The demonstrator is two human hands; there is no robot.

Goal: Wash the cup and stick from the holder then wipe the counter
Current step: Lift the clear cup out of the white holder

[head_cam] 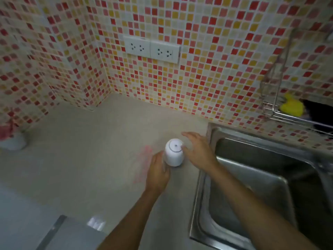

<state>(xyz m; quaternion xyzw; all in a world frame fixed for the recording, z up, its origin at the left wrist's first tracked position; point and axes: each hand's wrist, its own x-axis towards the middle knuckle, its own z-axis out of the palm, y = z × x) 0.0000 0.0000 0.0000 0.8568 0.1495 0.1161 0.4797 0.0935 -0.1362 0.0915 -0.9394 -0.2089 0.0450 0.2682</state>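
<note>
Here, one white cup [173, 154] stands upside down on the counter [93, 159] between my two hands. My left hand [158, 173] curls around its side. My right hand [198, 152] is spread flat just beside it, and one sink [252, 186] is to its right.

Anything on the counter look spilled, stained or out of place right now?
Yes: a faint reddish smear marks the counter just left of the white cup, right beside the left hand gripping that cup. It looks like a spill or stain, but the frame is too blurred to say which. Nothing else stands out.
</note>
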